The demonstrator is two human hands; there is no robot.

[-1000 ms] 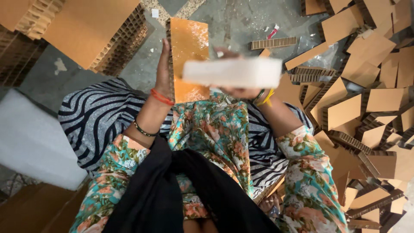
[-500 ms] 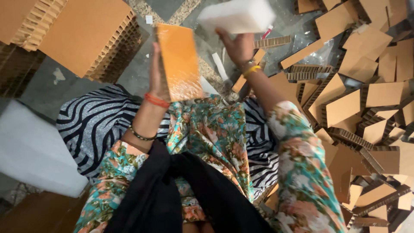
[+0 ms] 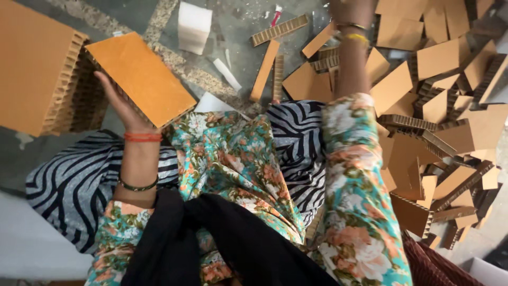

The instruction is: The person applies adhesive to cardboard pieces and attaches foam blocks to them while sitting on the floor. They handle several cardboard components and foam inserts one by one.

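Gripping left hand [image 3: 120,106] under a flat orange honeycomb-edged board [image 3: 140,78].

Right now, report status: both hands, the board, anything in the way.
Left hand grips orange honeycomb board, tilted beside big cardboard stack. Right hand reaches out over scrap pile, mostly out of frame, grip unclear. Floor ahead littered with offcuts.

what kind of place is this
Probably a small workshop where honeycomb cardboard is cut or assembled on the floor. A person sits on a bare stone floor, the left hand holding an orange-faced board, with a heap of cardboard offcuts alongside and a thick honeycomb slab nearby.
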